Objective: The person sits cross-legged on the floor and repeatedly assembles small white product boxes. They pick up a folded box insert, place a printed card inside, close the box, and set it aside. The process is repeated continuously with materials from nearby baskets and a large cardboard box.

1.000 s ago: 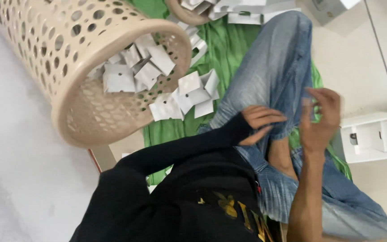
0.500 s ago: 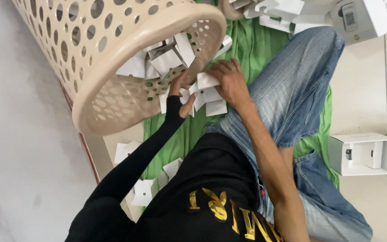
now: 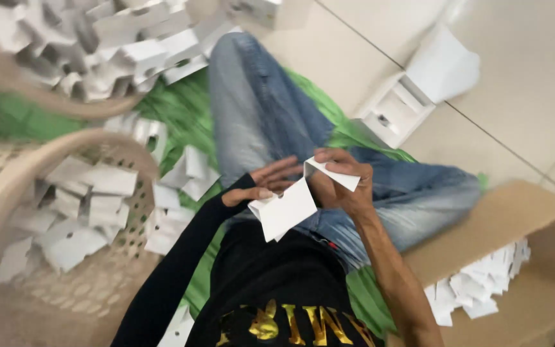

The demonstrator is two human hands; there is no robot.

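Both hands withdrawn from the heap of white pieces at the basket [image 3: 46,212] mouth, now raised over the lap. Left hand [image 3: 261,186] and right hand [image 3: 342,183] now gripping one white folded card piece [image 3: 287,209] between them. View swung: cardboard box [image 3: 515,257] of white pieces newly in sight at right.

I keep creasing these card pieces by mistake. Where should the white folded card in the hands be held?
Probably by the flat panels, one on each side of the fold, as now: the left hand supports the wide lower panel of the white card from the left, and the right hand pinches the raised flap from the right, leaving the crease free.
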